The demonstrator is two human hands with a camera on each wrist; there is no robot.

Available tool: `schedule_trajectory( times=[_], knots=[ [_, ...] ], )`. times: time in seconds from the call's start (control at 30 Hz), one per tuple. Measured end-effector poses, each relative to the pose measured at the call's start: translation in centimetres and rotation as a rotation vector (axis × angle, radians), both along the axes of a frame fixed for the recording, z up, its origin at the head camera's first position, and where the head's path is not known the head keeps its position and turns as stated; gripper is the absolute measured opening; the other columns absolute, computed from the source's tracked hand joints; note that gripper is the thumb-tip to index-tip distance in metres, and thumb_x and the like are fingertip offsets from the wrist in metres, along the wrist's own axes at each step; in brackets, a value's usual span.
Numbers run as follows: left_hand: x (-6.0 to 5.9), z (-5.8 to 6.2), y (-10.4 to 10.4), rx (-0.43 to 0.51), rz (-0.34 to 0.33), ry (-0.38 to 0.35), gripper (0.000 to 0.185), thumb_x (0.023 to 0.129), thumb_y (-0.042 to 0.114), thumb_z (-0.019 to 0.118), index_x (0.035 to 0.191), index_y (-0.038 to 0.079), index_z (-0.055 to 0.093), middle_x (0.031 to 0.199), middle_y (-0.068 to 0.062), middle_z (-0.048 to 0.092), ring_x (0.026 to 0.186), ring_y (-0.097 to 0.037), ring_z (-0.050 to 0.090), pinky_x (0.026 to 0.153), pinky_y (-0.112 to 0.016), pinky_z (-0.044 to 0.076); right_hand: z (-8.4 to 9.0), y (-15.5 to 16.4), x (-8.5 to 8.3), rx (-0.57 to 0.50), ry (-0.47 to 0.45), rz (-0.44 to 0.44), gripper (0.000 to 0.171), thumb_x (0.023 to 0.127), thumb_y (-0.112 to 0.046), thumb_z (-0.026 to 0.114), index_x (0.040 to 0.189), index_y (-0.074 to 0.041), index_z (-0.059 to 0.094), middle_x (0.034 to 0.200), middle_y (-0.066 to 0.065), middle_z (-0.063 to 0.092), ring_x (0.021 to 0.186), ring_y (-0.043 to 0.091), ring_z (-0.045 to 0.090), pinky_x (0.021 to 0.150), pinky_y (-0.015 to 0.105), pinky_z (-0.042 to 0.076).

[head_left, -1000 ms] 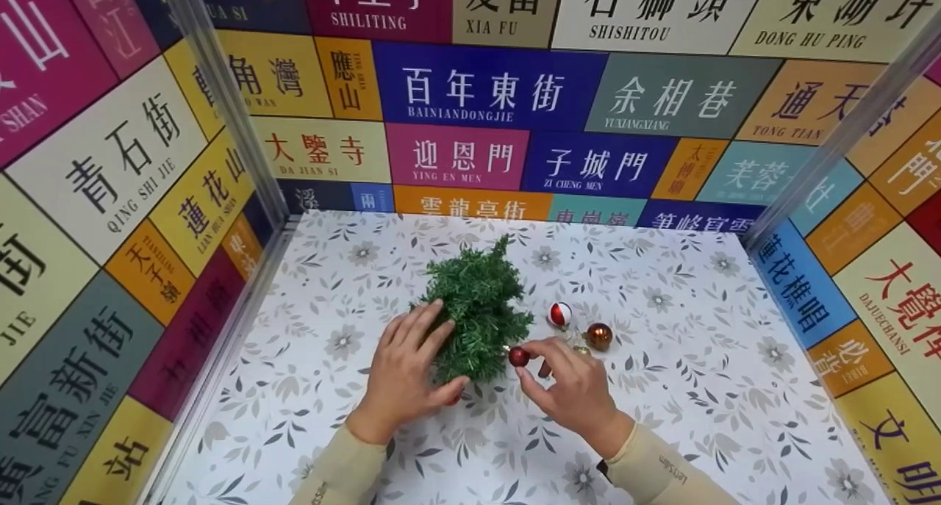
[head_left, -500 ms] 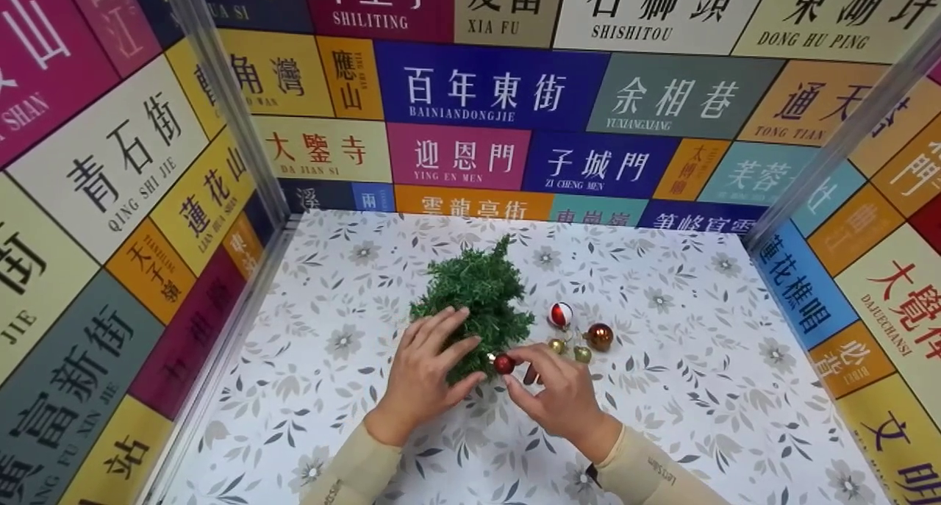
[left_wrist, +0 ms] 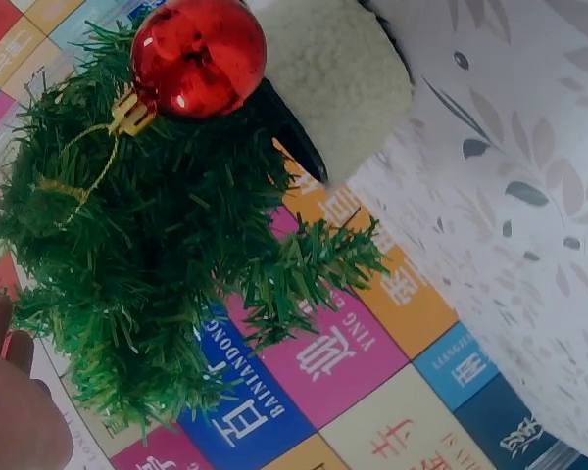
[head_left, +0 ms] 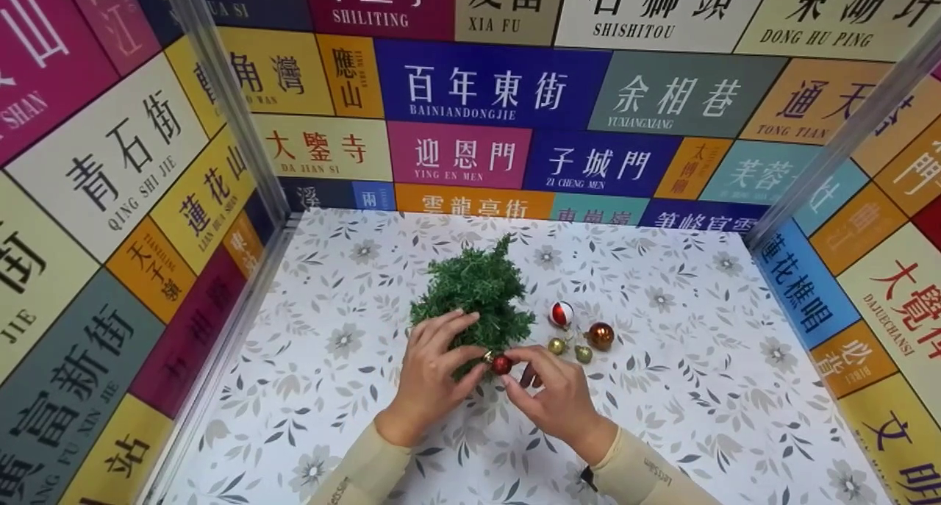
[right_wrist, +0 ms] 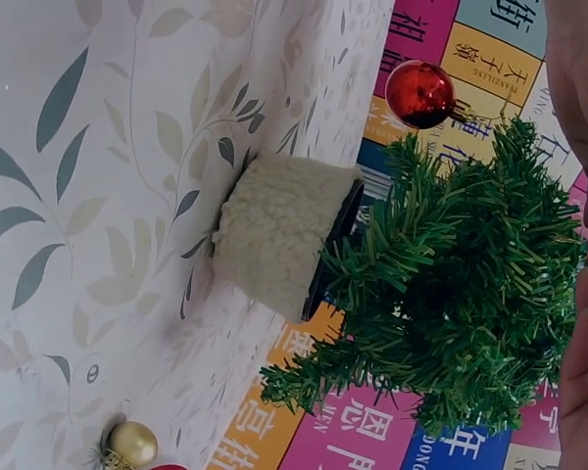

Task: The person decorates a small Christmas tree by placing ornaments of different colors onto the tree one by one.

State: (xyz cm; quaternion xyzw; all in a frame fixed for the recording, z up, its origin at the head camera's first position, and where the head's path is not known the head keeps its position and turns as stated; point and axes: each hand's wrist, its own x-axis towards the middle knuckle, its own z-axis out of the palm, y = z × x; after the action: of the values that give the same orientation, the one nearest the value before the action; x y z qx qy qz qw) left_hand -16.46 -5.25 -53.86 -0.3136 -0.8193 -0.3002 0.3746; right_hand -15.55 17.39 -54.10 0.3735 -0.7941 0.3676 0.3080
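The left hand (head_left: 430,373) curls its fingers into the lower branches of the small green artificial fir tree (head_left: 474,299), gripping them. The right hand (head_left: 551,395) pinches a shiny red bauble (head_left: 501,364) with a gold cap between thumb and forefinger, held against the tree's lower right edge. The tree stands upright in a cream fleece-wrapped base (right_wrist: 279,233) on the leaf-patterned white surface (head_left: 698,387). Just right of the tree lie a red-and-white ball (head_left: 560,314), a copper ball (head_left: 600,336) and two small gold balls (head_left: 570,350).
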Motion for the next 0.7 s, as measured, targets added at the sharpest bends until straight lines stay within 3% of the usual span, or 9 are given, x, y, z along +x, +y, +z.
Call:
schedule_trajectory(
  times=[0.2, 0.33, 0.53, 0.7],
  knots=[
    [-0.1, -0.1, 0.0, 0.042, -0.020, 0.004, 0.004, 0.085, 0.020, 0.075, 0.088, 0.020, 0.077, 0.135, -0.007, 0.060, 0.128, -0.030, 0.052, 0.103, -0.052, 0.037, -0.4, 0.2, 0.0, -0.006, -0.018, -0.016, 0.039, 0.082, -0.013, 0.078, 0.120, -0.015, 0.067, 0.104, -0.006, 0.068, 0.063, 0.002, 0.058, 0.053, 0.019, 0.049],
    [0.0, -0.1, 0.0, 0.056, -0.038, 0.010, 0.006, 0.083, 0.017, 0.070, 0.087, 0.019, 0.074, 0.135, -0.009, 0.060, 0.127, -0.031, 0.052, 0.102, -0.054, 0.037, -0.7, 0.3, 0.2, -0.027, -0.082, -0.004, 0.039, 0.083, -0.012, 0.077, 0.120, -0.017, 0.067, 0.102, -0.008, 0.067, 0.063, 0.002, 0.058, 0.054, 0.017, 0.049],
    [0.2, -0.4, 0.0, 0.022, -0.062, 0.011, 0.020, 0.078, 0.028, 0.076, 0.095, 0.017, 0.075, 0.138, -0.009, 0.057, 0.128, -0.031, 0.051, 0.101, -0.054, 0.037, -1.0, 0.3, 0.5, -0.055, -0.127, 0.018, 0.039, 0.084, -0.011, 0.077, 0.120, -0.017, 0.066, 0.100, -0.010, 0.066, 0.063, 0.002, 0.057, 0.053, 0.018, 0.049],
    [0.1, -0.6, 0.2, 0.022, -0.050, 0.003, 0.015, 0.080, 0.031, 0.080, 0.085, 0.017, 0.076, 0.137, -0.008, 0.059, 0.128, -0.030, 0.051, 0.103, -0.052, 0.037, -0.9, 0.2, 0.5, -0.053, -0.111, 0.030, 0.039, 0.084, -0.011, 0.077, 0.120, -0.017, 0.066, 0.099, -0.009, 0.066, 0.064, 0.001, 0.057, 0.054, 0.016, 0.048]
  ],
)
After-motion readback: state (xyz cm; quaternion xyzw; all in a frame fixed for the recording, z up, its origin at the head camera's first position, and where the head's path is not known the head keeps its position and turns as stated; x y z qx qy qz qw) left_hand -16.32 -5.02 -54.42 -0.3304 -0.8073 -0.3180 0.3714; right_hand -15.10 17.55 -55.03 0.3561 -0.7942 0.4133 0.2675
